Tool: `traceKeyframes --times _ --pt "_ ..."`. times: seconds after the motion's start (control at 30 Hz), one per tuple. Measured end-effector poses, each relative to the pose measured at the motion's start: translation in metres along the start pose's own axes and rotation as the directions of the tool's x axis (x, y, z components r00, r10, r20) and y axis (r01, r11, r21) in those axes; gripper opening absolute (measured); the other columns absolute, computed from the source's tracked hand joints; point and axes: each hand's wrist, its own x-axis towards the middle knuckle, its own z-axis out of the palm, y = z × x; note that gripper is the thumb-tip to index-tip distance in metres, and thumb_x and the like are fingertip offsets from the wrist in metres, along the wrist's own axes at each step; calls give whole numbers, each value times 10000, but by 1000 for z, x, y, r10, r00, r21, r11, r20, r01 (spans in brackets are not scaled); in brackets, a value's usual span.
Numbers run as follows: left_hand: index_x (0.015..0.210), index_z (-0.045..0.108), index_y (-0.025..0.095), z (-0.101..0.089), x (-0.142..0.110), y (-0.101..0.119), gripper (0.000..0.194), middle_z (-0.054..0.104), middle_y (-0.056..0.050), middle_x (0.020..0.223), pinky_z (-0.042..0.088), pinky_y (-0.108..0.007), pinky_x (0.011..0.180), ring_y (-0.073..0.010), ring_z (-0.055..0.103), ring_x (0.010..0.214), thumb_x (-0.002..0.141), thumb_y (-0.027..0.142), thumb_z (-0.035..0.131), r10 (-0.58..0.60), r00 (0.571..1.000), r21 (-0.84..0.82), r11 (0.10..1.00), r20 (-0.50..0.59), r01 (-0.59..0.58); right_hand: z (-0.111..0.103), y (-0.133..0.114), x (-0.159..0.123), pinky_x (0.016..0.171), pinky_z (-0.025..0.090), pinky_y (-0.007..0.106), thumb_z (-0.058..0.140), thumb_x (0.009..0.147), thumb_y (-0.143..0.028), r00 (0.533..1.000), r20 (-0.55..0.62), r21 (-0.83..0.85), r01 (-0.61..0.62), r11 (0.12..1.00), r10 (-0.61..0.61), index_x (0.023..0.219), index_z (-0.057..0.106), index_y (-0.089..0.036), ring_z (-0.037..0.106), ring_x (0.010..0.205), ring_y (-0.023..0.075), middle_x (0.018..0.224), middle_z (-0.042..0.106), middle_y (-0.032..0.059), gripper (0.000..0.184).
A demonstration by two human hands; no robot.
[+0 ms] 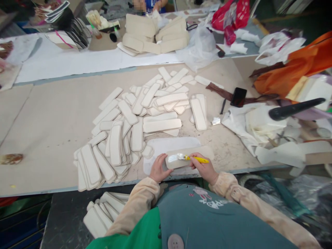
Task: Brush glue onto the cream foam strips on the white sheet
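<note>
Yellow shows on the handle of a small paintbrush [199, 159], seen from the head camera. The right hand [204, 167] grasps it, with fingers closed around the handle. White paste covers the bristles, and there is a wet white smear on a pale strip [170, 164] with round corners. The brush tip touches this strip. The left hand [158, 168] holds the left end of the strip between thumb and fingers. The strip is near the front edge of the tan table [49, 128], over a white sheet [171, 142] with round ends.

Left of the hands, many more strips lie in leaning stacks [115, 145]. Behind them is a messy heap [166, 98] of the same kind. To the right are a black phone [238, 97], a brown cloth strip [220, 92] and a white tub [264, 119] with a black handle [297, 109] across its top. An orange bag [308, 65] sits farther back. Across the far table, a person in a blue shirt [153, 5] is partly in view.
</note>
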Motion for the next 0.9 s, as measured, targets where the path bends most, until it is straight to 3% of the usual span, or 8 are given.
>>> traceKeyframes --times 0.3,0.47,0.6,0.73,0.9 --pt "1274 387 187 -1 0 2 701 462 -139 1277 403 -479 1015 -271 452 1202 679 386 700 -6 1000 31 1000 5 6 -78 16 -5 542 507 215 553 819 -464 956 -287 -9 -56 998 51 885 573 -179 562 521 106 598 597 -23 294" --pt "1285 380 198 -2 1 4 705 461 -132 1280 403 -489 1015 -273 450 1204 683 387 696 -15 1000 37 999 7 15 -97 20 -13 526 508 218 574 805 -463 923 -382 -51 -61 997 37 897 587 -182 558 512 106 603 597 -21 296" --pt "1286 381 192 -2 1 4 725 460 -138 1283 401 -478 1019 -272 443 1210 670 394 705 -9 1000 26 1000 6 9 -80 7 -20 520 497 215 563 824 -426 949 -315 -66 8 998 -28 906 593 -188 561 513 108 612 598 -20 253" --pt "1290 377 191 -2 1 3 735 456 -141 1291 398 -477 1024 -274 432 1223 667 406 703 1 1000 32 999 -6 -1 -37 -6 -18 531 502 226 509 861 -398 999 -40 53 26 998 -24 934 577 -189 577 525 115 619 609 -19 231" --pt "1278 390 179 -4 2 5 719 459 -148 1290 403 -468 1018 -272 436 1219 664 381 705 -2 1000 36 999 10 2 13 -8 -8 544 507 221 477 873 -398 975 221 72 -19 997 2 959 566 -189 597 529 110 640 624 -22 242"
